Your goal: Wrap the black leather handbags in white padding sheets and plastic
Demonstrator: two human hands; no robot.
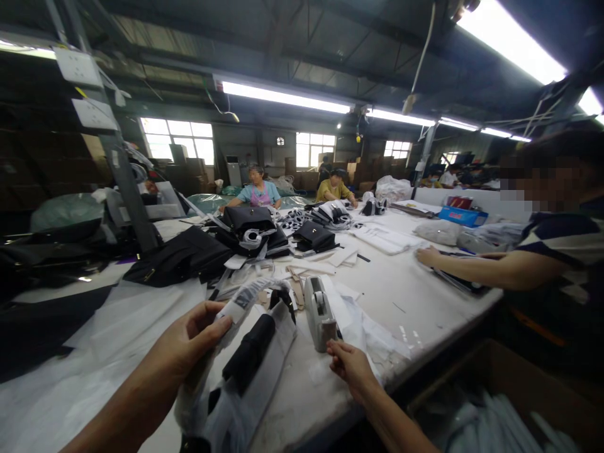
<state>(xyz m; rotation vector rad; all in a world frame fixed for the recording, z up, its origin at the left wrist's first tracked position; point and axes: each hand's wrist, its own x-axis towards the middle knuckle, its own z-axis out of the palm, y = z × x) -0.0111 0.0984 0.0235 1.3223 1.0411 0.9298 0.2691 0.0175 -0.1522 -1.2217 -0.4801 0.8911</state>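
Observation:
My left hand (201, 333) is closed on the wrapped strap (245, 301) of a black bag (250, 346), which stands partly covered in white tissue and clear plastic at the table's front. Fingers pinched together, my right hand (349, 365) is at the near end of a grey tape dispenser (317, 314). Whatever lies between those fingertips is too small to make out. The dispenser stands on the white table (396, 277), just right of the bag.
Black bags (314, 236) and paper scraps lie mid-table. White sheets (136, 321) spread at left beside a metal post (127, 182). A person (561, 239) works at right; two people sit across. An open carton (509, 371) with pale rolls is at lower right.

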